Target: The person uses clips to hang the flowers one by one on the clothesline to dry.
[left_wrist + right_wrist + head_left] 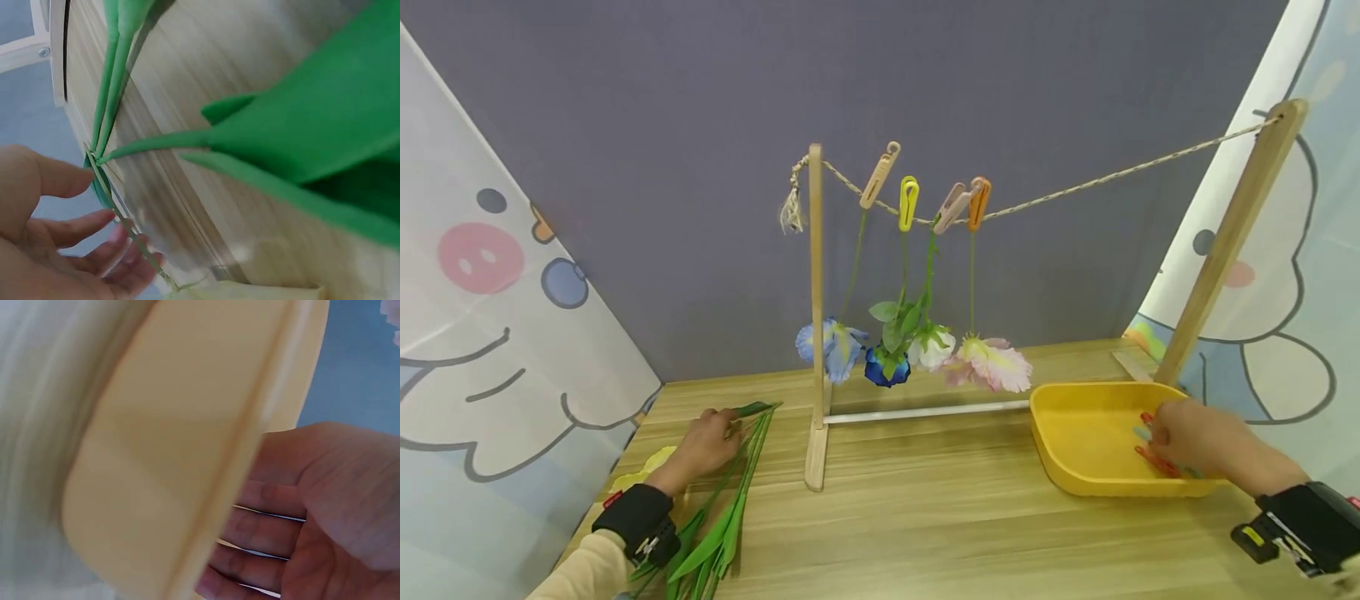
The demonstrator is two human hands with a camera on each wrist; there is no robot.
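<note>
While stems (737, 467) lie under left hand (703, 446), table-left

Left hand (706, 446) on stems (737, 483)

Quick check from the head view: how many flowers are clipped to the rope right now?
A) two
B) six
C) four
C: four pegs on the rope each hold one stem, so four flowers hang heads down between the wooden posts.
</note>
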